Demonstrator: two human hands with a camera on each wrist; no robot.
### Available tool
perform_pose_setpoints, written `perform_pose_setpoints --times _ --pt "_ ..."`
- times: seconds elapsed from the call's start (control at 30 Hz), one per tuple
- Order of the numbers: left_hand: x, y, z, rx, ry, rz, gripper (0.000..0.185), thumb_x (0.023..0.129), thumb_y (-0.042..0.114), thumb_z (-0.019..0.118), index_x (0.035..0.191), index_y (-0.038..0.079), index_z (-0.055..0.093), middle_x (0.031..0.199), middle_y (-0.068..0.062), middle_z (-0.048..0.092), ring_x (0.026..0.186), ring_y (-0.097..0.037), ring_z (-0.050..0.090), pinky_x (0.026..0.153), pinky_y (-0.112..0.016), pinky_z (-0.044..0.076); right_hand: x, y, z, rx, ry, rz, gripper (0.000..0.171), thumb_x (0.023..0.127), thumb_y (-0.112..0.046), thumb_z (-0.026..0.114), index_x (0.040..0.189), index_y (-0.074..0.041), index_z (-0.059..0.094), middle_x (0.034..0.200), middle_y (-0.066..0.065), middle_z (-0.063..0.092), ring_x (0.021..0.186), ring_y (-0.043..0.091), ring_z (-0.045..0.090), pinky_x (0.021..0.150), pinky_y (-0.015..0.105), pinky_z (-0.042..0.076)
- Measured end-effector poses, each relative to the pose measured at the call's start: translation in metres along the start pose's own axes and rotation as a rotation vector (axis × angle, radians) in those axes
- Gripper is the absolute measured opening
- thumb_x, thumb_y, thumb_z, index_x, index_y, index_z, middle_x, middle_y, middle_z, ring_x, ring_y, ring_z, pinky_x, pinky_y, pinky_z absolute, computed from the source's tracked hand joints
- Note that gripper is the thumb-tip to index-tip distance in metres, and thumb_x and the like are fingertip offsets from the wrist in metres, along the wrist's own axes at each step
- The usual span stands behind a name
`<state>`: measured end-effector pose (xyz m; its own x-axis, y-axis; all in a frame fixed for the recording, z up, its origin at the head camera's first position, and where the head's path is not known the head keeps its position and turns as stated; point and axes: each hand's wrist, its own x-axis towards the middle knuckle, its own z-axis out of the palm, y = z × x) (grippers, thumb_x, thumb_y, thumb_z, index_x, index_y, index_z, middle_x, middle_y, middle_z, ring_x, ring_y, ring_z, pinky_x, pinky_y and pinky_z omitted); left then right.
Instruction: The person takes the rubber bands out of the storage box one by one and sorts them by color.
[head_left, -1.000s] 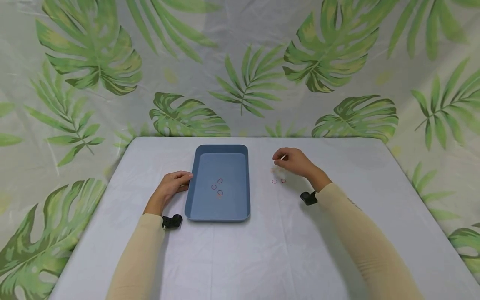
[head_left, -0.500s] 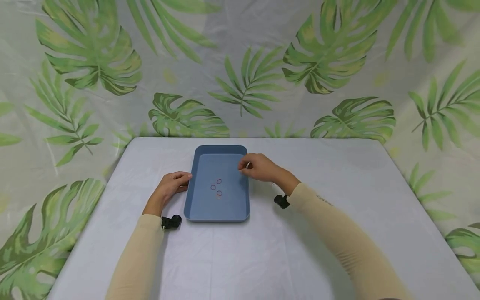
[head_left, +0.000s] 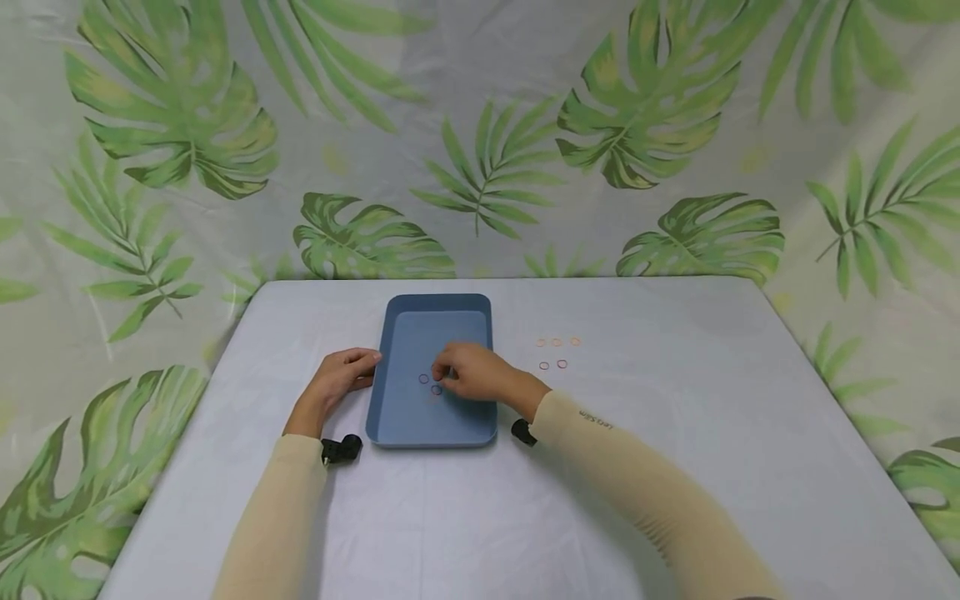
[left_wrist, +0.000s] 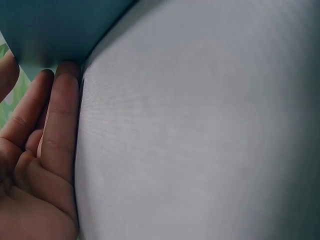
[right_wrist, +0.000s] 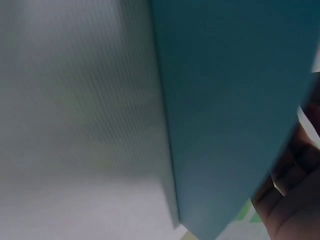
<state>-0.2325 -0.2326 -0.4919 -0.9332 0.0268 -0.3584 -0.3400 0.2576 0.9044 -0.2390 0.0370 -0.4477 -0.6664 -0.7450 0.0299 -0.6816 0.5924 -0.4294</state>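
Over the middle of the blue tray (head_left: 392, 417), the right hand (head_left: 472, 379) hovers low with fingers curled toward the small red rubber bands (head_left: 424, 378) lying on the tray floor; whether it pinches one cannot be told, since the fingers hide the tips. The left hand (head_left: 341, 377) rests on the table (head_left: 675, 433) at the tray's left wall, its relaxed fingers pressing the rim and gripping nothing. Five more loose bands (head_left: 556, 342) lie on the table to the right of the tray, well apart from both hands.

Judging the risks: the bands are thin, light and springy, so one let go from any height could bounce or roll over the low wall. A sleeve dragging across could also sweep the pile aside.

The tray is smooth, matte, rigid plastic, rectangular with rounded corners. The table covering looks finely woven, pale grey and slightly creased. A leaf-printed sheet (head_left: 480, 125) hangs behind.
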Motion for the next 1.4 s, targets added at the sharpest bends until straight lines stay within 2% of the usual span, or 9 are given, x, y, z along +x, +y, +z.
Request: perform_pose_setpoints --times 0.2,0.43,0.6,0.87,1.13,1.27,1.4 --pt "0.000 0.000 0.000 -0.003 -0.001 0.004 0.052 0.098 0.033 0.063 0.137 -0.001 0.056 0.137 -0.017 0.058 0.099 -0.002 0.061 0.091 -0.020 0.056 0.000 -0.003 0.011 -0.077 0.010 0.064 0.008 0.095 -0.017 0.065 0.098 -0.013 0.072 0.099 0.002 0.065 0.086 0.015 0.059 0.079 0.030 0.054" --pt "0.002 0.000 0.001 -0.016 0.012 -0.008 0.049 0.098 0.031 0.064 0.134 -0.001 0.057 0.130 -0.012 0.061 0.098 -0.003 0.061 0.088 -0.019 0.057 0.001 -0.002 0.023 -0.106 0.077 0.127 0.010 0.095 -0.021 0.066 0.090 -0.014 0.071 0.095 0.002 0.065 0.081 0.014 0.057 0.072 0.028 0.052" --pt "0.002 0.000 0.001 -0.024 0.006 -0.001 0.050 0.097 0.032 0.064 0.134 -0.001 0.058 0.129 -0.011 0.061 0.099 -0.003 0.061 0.088 -0.019 0.057 0.003 -0.001 0.028 -0.139 0.111 0.142 0.011 0.095 -0.024 0.067 0.089 -0.016 0.072 0.093 0.001 0.066 0.078 0.013 0.057 0.068 0.026 0.050" --pt "0.002 -0.002 0.001 -0.020 0.002 -0.004 0.053 0.098 0.032 0.064 0.137 -0.002 0.055 0.126 -0.009 0.062 0.098 -0.003 0.060 0.087 -0.018 0.056 0.006 -0.002 0.032 -0.147 0.105 0.161 0.012 0.094 -0.026 0.068 0.090 -0.017 0.075 0.091 0.000 0.066 0.077 0.013 0.056 0.068 0.025 0.050" --pt "0.001 0.001 0.000 -0.010 0.004 -0.008 0.052 0.098 0.032 0.063 0.138 -0.002 0.054 0.136 -0.016 0.057 0.102 -0.004 0.059 0.088 -0.017 0.056 0.009 -0.002 0.032 -0.170 0.100 0.165 0.014 0.094 -0.028 0.069 0.083 -0.019 0.072 0.088 -0.002 0.063 0.076 0.011 0.053 0.065 0.023 0.047" --pt "0.001 0.000 0.000 -0.017 0.009 -0.010 0.052 0.099 0.030 0.063 0.138 -0.003 0.054 0.132 -0.014 0.059 0.101 -0.003 0.059 0.088 -0.017 0.056 0.007 0.001 0.031 -0.113 0.111 0.137 0.012 0.094 -0.025 0.068 0.085 -0.018 0.072 0.089 -0.001 0.063 0.078 0.012 0.054 0.067 0.024 0.047" --pt "0.000 0.000 0.001 -0.016 0.001 -0.005 0.053 0.098 0.031 0.063 0.138 -0.003 0.054 0.127 -0.011 0.062 0.098 -0.002 0.060 0.088 -0.018 0.056 0.003 0.006 0.026 0.078 0.138 0.135 0.008 0.094 -0.021 0.067 0.091 -0.016 0.073 0.096 0.000 0.066 0.084 0.012 0.057 0.075 0.026 0.050"
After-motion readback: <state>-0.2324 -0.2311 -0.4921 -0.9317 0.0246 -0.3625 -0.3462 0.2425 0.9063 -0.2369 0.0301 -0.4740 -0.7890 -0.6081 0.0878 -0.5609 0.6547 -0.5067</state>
